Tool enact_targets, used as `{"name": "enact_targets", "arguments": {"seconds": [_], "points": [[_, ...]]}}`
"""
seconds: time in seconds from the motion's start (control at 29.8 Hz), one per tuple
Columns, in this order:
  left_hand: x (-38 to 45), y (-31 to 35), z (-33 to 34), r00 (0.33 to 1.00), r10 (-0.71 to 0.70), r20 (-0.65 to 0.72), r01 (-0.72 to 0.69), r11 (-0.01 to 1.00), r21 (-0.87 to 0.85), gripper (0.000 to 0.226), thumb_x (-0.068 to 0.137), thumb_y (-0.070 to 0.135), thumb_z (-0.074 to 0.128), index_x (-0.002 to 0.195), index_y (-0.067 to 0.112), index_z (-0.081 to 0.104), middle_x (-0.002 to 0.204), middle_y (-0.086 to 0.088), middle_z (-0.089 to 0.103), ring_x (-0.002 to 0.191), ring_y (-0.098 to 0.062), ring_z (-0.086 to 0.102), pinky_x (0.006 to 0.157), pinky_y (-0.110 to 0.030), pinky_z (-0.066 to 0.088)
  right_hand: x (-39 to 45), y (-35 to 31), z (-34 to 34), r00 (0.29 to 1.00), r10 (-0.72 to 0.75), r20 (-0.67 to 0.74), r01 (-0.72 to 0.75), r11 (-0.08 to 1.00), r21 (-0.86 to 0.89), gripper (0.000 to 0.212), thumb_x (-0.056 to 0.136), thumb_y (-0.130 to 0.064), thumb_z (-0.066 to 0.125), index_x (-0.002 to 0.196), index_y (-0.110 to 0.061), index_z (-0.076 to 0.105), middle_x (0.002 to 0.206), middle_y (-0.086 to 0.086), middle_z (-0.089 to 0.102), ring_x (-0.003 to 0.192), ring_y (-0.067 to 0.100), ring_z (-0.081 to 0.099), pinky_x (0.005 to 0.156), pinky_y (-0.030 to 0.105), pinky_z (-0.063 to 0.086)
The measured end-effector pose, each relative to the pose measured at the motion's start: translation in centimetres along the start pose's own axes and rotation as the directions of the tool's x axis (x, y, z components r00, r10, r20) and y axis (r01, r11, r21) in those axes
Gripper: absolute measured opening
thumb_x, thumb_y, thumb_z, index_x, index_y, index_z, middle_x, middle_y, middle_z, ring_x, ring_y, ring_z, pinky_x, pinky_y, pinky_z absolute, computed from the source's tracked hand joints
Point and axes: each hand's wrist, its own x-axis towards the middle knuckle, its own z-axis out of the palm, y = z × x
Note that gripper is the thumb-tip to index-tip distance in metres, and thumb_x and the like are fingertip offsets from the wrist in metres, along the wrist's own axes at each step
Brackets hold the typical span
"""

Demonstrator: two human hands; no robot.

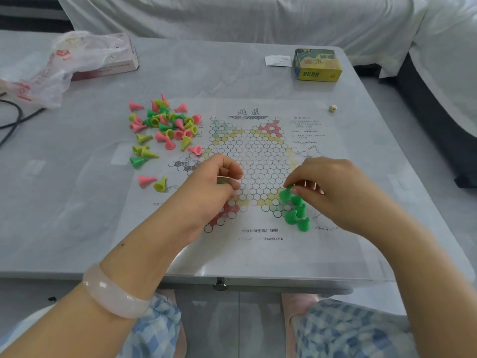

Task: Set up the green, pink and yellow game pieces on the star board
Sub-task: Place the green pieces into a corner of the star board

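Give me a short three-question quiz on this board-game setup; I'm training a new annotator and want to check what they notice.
1. True or false: the standing green pieces are at the near right point of the star board.
2. Which hand is placing a green piece: left hand or right hand?
3. Where does the loose pile of pieces lie: A) left of the board, B) inside the yellow box, C) on the floor?

Key: 1 true; 2 right; 3 A.
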Motion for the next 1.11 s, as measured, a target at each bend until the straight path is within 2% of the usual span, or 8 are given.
{"name": "enact_targets", "arguments": {"seconds": [0.1,0.17,0.34,0.5,0.67,0.77,0.94,1.11], "points": [[-0.28,-0.15,0.09,0.996,0.072,0.052,-0.074,0.997,0.028,0.042,0.085,-0.015,0.04,0.08,0.025,0.054,0.096,0.001,0.061,0.094,-0.012,0.061,0.085,-0.027,0.05,-0.1,-0.1,0.07,1.0,-0.002,0.017,0.002,1.0,-0.005,0.013,0.086,-0.02,0.055,0.091,-0.023,0.066,0.075,-0.016,0.047,0.077,0.006,0.043,0.072,0.025,0.04],[-0.47,-0.14,0.11,0.989,0.126,0.074,-0.13,0.99,0.054,0.036,0.085,-0.011,0.048,0.083,0.024,0.054,0.1,0.0,0.063,0.097,-0.008,0.063,0.084,-0.026,0.052,-0.1,-0.1,0.1,1.0,-0.002,0.022,0.002,1.0,-0.015,0.012,0.085,-0.021,0.056,0.09,-0.024,0.066,0.073,-0.018,0.043,0.075,0.003,0.04,0.069,0.023,0.037],[-0.83,0.22,0.08,0.989,0.134,0.061,-0.138,0.988,0.066,0.02,0.077,0.006,0.069,0.081,0.02,0.055,0.084,0.001,0.07,0.076,-0.01,0.068,0.067,-0.02,0.054,0.01,-0.04,0.11,0.999,0.009,0.044,-0.006,0.999,-0.047,0.008,0.084,-0.023,0.058,0.088,-0.022,0.064,0.072,-0.018,0.041,0.074,0.003,0.038,0.07,0.023,0.037],[-0.97,0.25,-0.06,0.984,0.164,0.07,-0.173,0.969,0.175,0.015,0.076,0.015,0.071,0.078,0.022,0.059,0.07,0.005,0.068,0.049,-0.001,0.057,0.047,-0.015,0.048,0.06,-0.1,-0.01,0.999,-0.006,0.052,0.009,0.998,-0.06,0.007,0.084,-0.023,0.058,0.089,-0.022,0.063,0.073,-0.017,0.041,0.075,0.004,0.038,0.069,0.022,0.034],[-0.71,-0.01,-0.35,0.977,0.211,0.038,-0.214,0.956,0.198,0.017,0.078,0.011,0.069,0.078,0.025,0.06,0.076,0.009,0.068,0.059,0.001,0.057,0.053,-0.01,0.048,0.2,-0.17,0.0,0.997,-0.021,0.08,0.028,0.995,-0.091,0.013,0.084,-0.02,0.055,0.093,-0.022,0.064,0.082,-0.01,0.047,0.084,0.009,0.04,0.074,0.025,0.04],[-0.7,-0.03,-0.41,0.975,0.217,0.046,-0.222,0.955,0.197,0.02,0.08,0.007,0.066,0.08,0.026,0.061,0.082,0.01,0.068,0.067,-0.005,0.059,0.061,-0.013,0.052,0.25,-0.29,0.07,0.995,-0.018,0.093,0.027,0.996,-0.088,0.013,0.085,-0.02,0.055,0.093,-0.022,0.064,0.083,-0.01,0.047,0.085,0.01,0.041,0.075,0.027,0.041],[-0.86,0.09,-0.45,0.977,0.211,0.042,-0.215,0.945,0.246,0.021,0.083,0.006,0.062,0.082,0.028,0.062,0.076,0.011,0.062,0.056,0.001,0.058,0.059,-0.019,0.052,0.32,-0.43,0.21,0.994,-0.008,0.109,0.019,0.995,-0.097,0.013,0.084,-0.02,0.054,0.093,-0.022,0.063,0.082,-0.01,0.047,0.086,0.011,0.042,0.075,0.026,0.041],[-0.95,0.2,-0.42,0.979,0.2,0.031,-0.201,0.943,0.265,0.027,0.082,0.008,0.063,0.078,0.035,0.06,0.084,0.008,0.065,0.068,-0.007,0.062,0.066,-0.026,0.056,0.29,-0.4,0.16,0.992,0.0,0.123,0.013,0.994,-0.106,0.013,0.084,-0.019,0.053,0.093,-0.022,0.063,0.078,-0.012,0.044,0.084,0.011,0.042,0.075,0.027,0.042]]}}
